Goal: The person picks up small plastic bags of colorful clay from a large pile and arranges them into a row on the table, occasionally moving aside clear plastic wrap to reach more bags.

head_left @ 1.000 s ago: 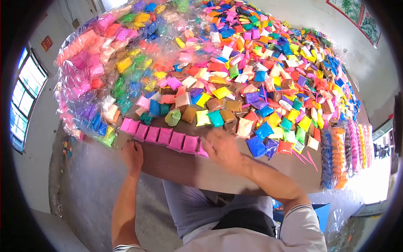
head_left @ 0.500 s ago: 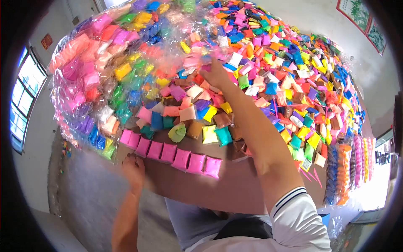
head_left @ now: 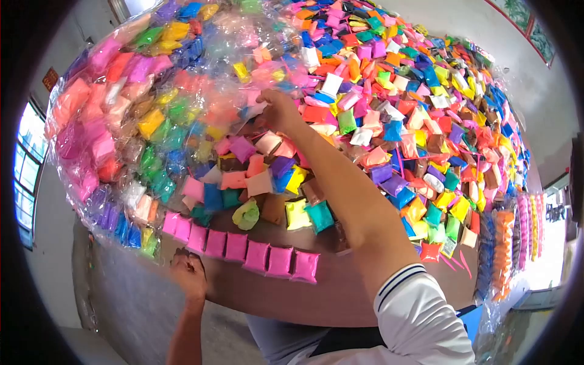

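Note:
A row of several pink packets [head_left: 246, 254] lies along the near edge of the brown table [head_left: 340, 292]. My left hand [head_left: 189, 274] rests on the table edge at the row's left end, fingers curled, holding nothing that I can see. My right hand [head_left: 277, 111] is stretched far out over the heap of coloured packets [head_left: 389, 97], its fingers closing on a pink packet [head_left: 255, 96] at the edge of the clear plastic bags. My right arm crosses above the yellow, teal and brown packets.
Large clear bags stuffed with coloured packets [head_left: 121, 121] are piled at the left. Long sealed strips of orange and pink packets [head_left: 505, 243] hang at the right edge. A green lump [head_left: 246, 214] lies just behind the pink row. A window [head_left: 24, 164] is at the far left.
My right hand left the right end of the pink row and reached far out into the heap, then shifted left onto a pink packet. My left hand stayed at the row's left end.

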The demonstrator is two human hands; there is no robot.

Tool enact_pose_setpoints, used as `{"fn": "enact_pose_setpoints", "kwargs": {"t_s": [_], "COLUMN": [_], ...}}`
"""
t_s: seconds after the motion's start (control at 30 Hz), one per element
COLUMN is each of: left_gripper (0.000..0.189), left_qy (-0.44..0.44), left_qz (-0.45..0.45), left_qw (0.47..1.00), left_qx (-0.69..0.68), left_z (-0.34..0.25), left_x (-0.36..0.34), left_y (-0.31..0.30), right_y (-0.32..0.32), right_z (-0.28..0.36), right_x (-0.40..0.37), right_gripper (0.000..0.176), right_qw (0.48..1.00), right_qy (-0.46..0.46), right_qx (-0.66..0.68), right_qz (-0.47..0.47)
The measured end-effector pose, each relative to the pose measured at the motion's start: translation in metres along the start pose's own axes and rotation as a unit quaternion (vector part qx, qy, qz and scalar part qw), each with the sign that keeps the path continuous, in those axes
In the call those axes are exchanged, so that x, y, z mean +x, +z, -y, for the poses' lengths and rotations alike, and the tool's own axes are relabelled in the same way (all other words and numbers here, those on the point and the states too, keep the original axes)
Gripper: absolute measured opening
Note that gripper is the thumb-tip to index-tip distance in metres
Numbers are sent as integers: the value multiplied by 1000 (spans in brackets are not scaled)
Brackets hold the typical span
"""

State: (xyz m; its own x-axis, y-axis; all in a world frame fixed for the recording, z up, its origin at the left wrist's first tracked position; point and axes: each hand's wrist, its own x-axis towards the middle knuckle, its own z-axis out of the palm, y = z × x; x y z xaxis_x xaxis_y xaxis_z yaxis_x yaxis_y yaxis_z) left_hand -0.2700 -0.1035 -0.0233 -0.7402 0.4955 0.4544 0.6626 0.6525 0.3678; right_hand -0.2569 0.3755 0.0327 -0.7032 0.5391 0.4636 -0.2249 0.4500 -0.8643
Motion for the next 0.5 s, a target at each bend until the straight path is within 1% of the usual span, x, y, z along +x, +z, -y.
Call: {"fn": "enact_pose_setpoints", "kwargs": {"t_s": [0.03, 0.1, 0.13, 0.23, 0.27, 0.3, 0.37, 0.4, 0.5], "left_gripper": [18, 19, 19, 19, 19, 20, 20, 21, 22], "left_qy": [3, 5, 4, 12, 23, 36, 21, 13, 26], "left_qz": [-3, -6, 0, 1, -5, -13, -3, 3, -11], "left_qw": [1000, 1000, 1000, 1000, 999, 999, 1000, 1000, 999], "left_qx": [4, 13, 17, 29, 31, 32, 21, 18, 27], "left_z": [0, 0, -1, -4, -4, -5, -9, -10, -13], "left_x": [1, 0, 0, 1, 1, 3, 4, 4, 3], "left_y": [1, 0, 0, -2, -2, -1, -2, -3, -4], "right_y": [-5, -17, -25, -63, -80, -91, -105, -108, -114], "right_z": [10, 28, 32, 29, 29, 27, 22, 16, 7], "right_x": [-12, -32, -39, -47, -43, -40, -31, -27, -24], "right_gripper": [19, 11, 7, 2, 10, 12, 16, 27, 33], "right_qw": [998, 976, 954, 884, 869, 861, 843, 825, 807], "right_qy": [-46, -85, -104, -154, -125, -146, -190, -146, -82], "right_qx": [-34, -190, -266, -427, -472, -482, -499, -546, -584], "right_qz": [-22, -70, -93, -114, -78, -73, -66, -18, 4]}}
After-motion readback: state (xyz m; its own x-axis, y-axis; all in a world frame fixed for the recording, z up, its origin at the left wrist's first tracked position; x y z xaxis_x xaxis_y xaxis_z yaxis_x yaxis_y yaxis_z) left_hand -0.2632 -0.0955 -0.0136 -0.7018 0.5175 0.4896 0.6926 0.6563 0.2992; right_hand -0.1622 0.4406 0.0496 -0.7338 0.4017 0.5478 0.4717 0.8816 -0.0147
